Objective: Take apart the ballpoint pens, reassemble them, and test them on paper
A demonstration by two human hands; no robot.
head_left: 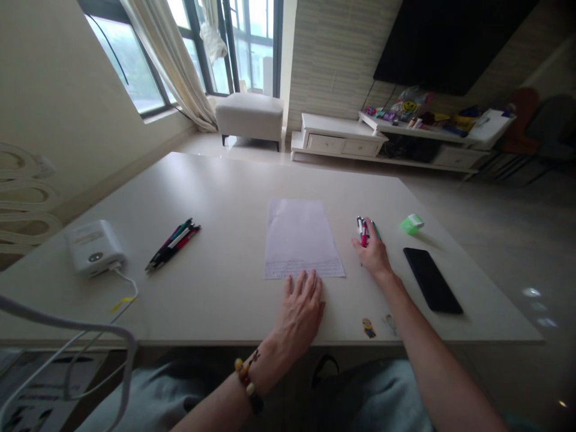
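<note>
On the smooth table (216,198), the right hand (373,255) grips slim pens (363,231).

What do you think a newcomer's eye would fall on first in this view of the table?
The sheet of white paper in the middle of the pale table likely stands out first, with the left hand flat at its lower edge. To its right, the right hand holds a small bunch of pens, near a black smartphone and a green eraser.
</note>
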